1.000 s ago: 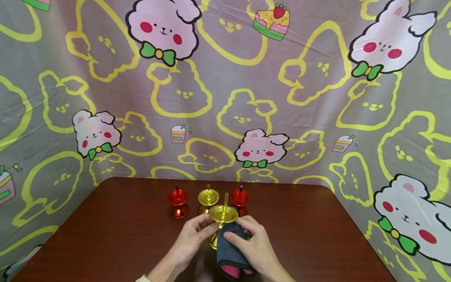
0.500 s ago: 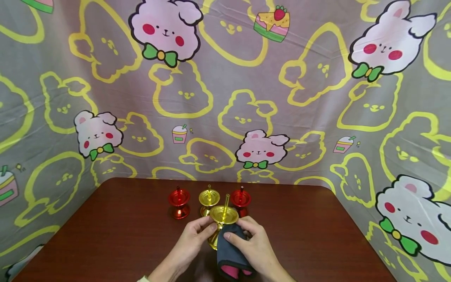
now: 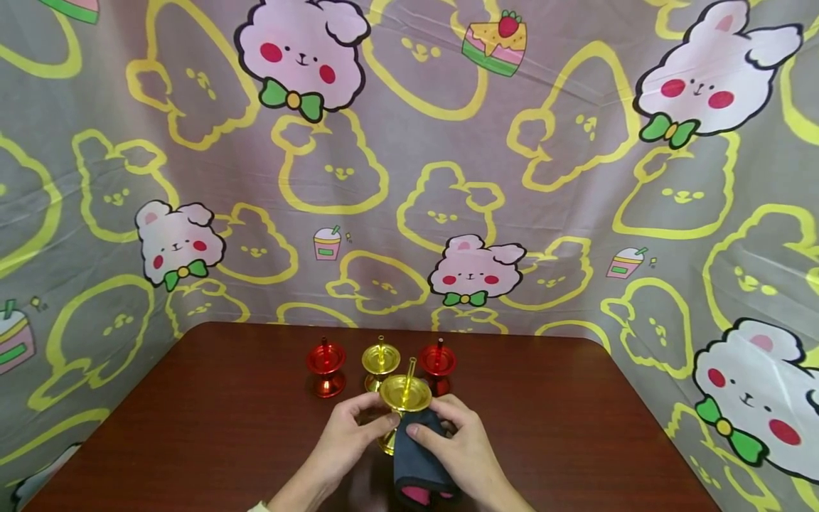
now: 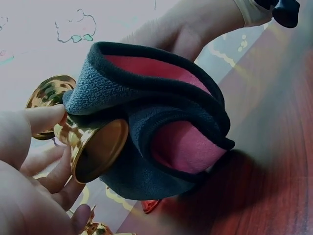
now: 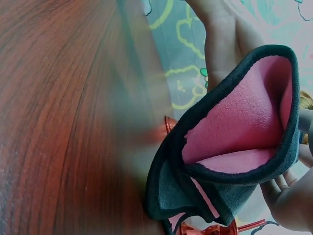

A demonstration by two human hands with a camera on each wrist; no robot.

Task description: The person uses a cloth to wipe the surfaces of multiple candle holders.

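Note:
In the head view a gold candle holder [image 3: 405, 392] with a thin tube rising from its dish is held above the table, tilted a little. My left hand [image 3: 348, 432] pinches its narrow middle between thumb and fingers, and the flared base [image 4: 100, 151] shows in the left wrist view. My right hand [image 3: 466, 439] grips a folded cloth [image 3: 419, 451], dark grey-blue outside and pink inside with a black edge. The cloth lies against the holder's right side and covers part of the stem and base. Most right fingertips are hidden behind it.
Behind the hands stand a red candle holder [image 3: 326, 360] at left, a second gold one [image 3: 380, 359] in the middle and another red one [image 3: 438, 361] at right. They rest on the dark red-brown wooden table [image 3: 211, 427]. A patterned curtain [image 3: 358, 171] encloses the back and sides.
The held candle holder has sunk slightly and its dish tips a little more toward me. Both hands keep their grip with little movement. The standing holders have not moved on the table.

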